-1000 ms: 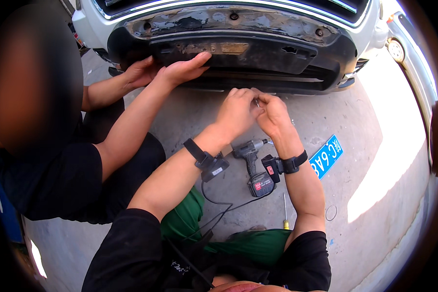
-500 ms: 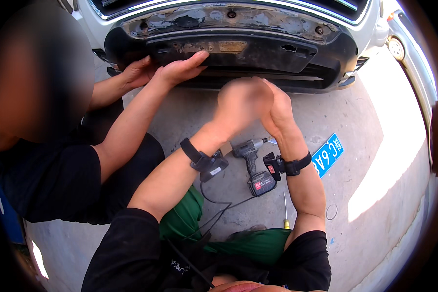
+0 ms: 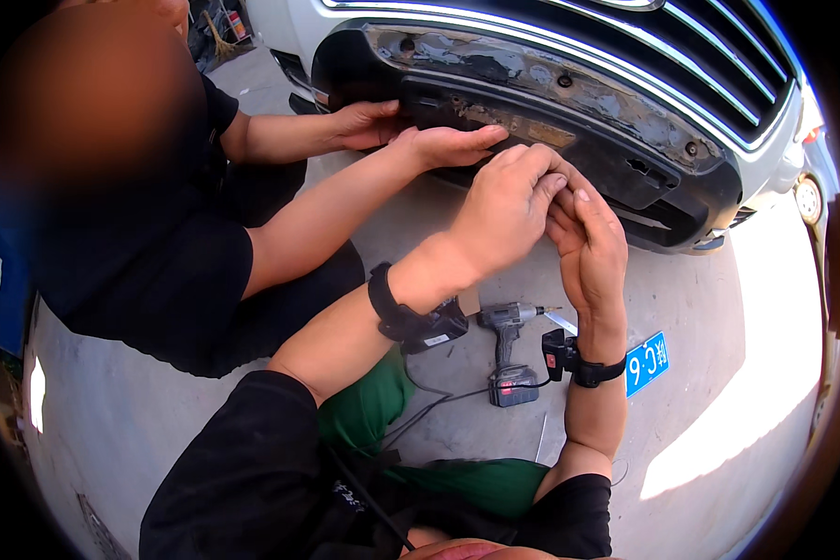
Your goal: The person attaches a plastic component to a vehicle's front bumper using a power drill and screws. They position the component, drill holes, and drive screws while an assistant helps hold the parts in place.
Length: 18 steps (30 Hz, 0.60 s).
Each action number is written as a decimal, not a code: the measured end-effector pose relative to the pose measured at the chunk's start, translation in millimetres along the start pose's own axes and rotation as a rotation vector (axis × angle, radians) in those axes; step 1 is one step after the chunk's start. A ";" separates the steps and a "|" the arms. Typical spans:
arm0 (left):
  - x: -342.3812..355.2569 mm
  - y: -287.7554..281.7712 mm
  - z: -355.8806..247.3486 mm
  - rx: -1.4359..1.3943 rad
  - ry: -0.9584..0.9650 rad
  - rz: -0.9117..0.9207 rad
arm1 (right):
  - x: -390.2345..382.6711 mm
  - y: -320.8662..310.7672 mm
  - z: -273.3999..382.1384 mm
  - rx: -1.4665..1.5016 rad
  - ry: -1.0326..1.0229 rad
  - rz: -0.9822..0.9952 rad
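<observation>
My left hand [image 3: 506, 213] and my right hand [image 3: 590, 245] meet at the fingertips, just in front of a dark plastic mounting panel [image 3: 616, 177] on a car's front bumper. The left hand's fingers are pinched together with the thumb. Curled toward them, the right hand's fingers and thumb close at the same spot. Whatever lies between the fingertips is hidden or too small to name. A co-worker's two hands [image 3: 450, 147] are held palm up under the panel's left part, beside my left hand.
A cordless impact driver [image 3: 506, 345] lies on the concrete below my hands. A blue licence plate [image 3: 646, 366] rests to its right. Cables run from my wrist-worn devices [image 3: 429, 327]. The co-worker crouches close on my left. The white car's grille [image 3: 681, 47] rises ahead.
The view has swung, so the car appears tilted and further right. My two hands appear further right and remain together. The co-worker's hands stay under the panel.
</observation>
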<state>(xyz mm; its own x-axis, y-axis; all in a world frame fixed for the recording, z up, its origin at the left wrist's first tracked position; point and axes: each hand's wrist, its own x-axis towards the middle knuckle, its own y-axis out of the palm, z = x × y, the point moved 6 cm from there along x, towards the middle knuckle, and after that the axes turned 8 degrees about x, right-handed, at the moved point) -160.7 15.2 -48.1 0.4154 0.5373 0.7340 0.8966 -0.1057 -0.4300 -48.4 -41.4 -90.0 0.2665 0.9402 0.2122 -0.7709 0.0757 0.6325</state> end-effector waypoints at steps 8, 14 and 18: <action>35.0 -103.2 94.2 -0.346 -0.401 -0.460 | 3.8 3.2 -17.4 -0.246 0.039 -0.029; 43.5 -125.5 117.5 -0.286 -0.458 -0.556 | 20.7 -50.3 -23.8 -0.421 0.117 -0.306; 44.6 -130.8 119.9 -0.220 -0.442 -0.565 | 25.3 -75.4 -17.8 -0.286 0.062 -0.455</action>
<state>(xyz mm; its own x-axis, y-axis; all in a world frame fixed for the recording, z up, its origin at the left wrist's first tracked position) -277.9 153.3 -22.1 -0.1764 0.8403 0.5127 0.9843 0.1461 0.0991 6.1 -17.4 -145.7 0.5824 0.8084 -0.0856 -0.7144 0.5591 0.4208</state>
